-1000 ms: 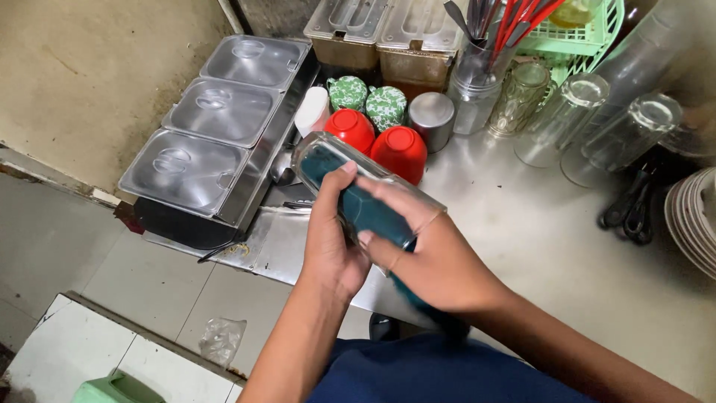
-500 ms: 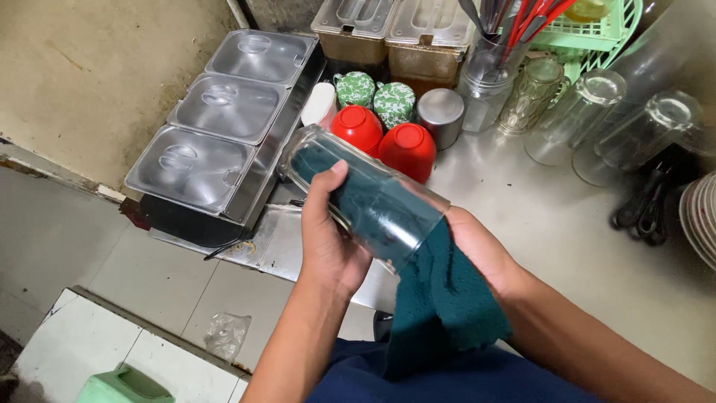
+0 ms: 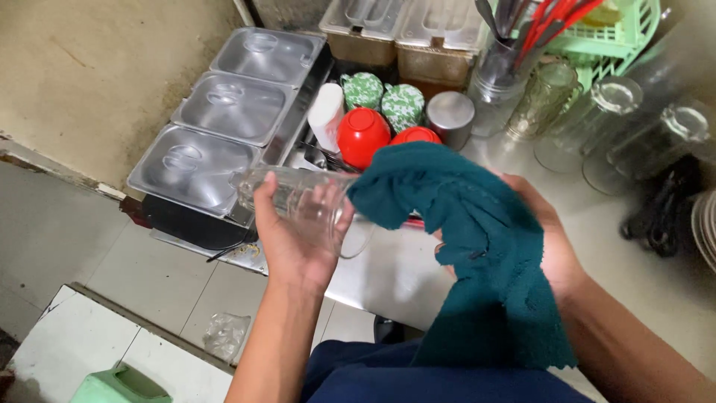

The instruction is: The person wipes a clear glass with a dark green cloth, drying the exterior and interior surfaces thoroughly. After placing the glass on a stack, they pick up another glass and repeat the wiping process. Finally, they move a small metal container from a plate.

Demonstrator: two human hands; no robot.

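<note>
At far left, three lidded steel pans (image 3: 224,112) sit in a row beside the counter (image 3: 418,276). The left hand (image 3: 294,239) reaches up from below, palm turned inward, fingers and thumb curled around a clear glass (image 3: 302,205) held on its side above the counter's edge, its mouth facing right. Just beside that mouth hangs a teal cloth (image 3: 466,239), bunched and draped over the right hand (image 3: 548,239), whose fingers are closed into the fabric, the forearm angling in from lower right. Behind them stand red cups (image 3: 363,134), and upturned glasses (image 3: 597,123) at right.
</note>
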